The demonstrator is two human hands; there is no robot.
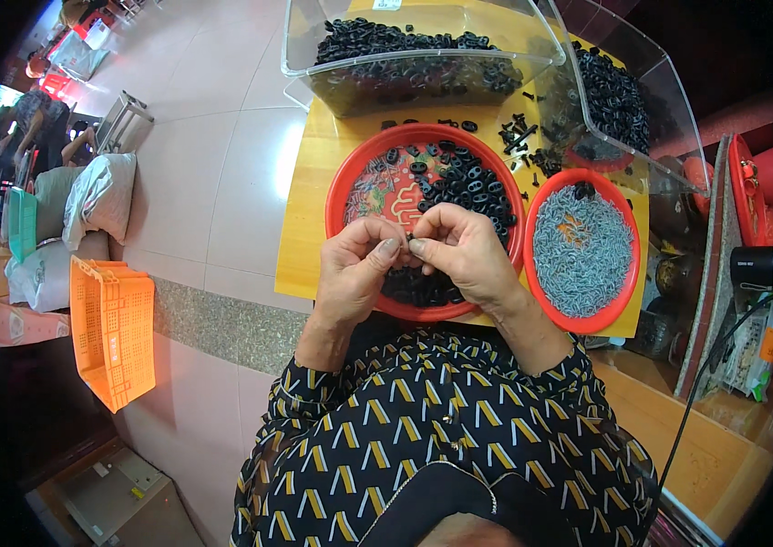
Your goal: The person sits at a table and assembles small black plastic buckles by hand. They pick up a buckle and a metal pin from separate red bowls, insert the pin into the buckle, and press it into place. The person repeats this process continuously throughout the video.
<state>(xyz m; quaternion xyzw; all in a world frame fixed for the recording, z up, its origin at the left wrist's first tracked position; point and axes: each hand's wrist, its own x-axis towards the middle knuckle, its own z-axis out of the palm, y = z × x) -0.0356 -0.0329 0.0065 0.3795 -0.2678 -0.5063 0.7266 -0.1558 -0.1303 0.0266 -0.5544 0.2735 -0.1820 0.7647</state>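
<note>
My left hand [361, 264] and my right hand [464, 251] meet fingertip to fingertip over a round red tray [335, 205]. Both are closed in a pinch. A small black piece [410, 236] shows at the right fingertips; what the left fingers hold is too small and covered to tell. Black oval two-holed pieces [473, 187] fill the tray's right side and lie below my hands. Small thin metal pieces [370, 187] are scattered over its left side. Beside it stands a red oval tray [537, 301] heaped with small silvery metal pieces, seemingly springs [578, 269].
Two clear plastic bins [423, 62] [642, 150] of black parts stand at the yellow table's [300, 246] far side. Loose black pieces [519, 137] lie between bins and trays. An orange crate [113, 333] and sacks [99, 201] are on the left; people [31, 128] are farther off.
</note>
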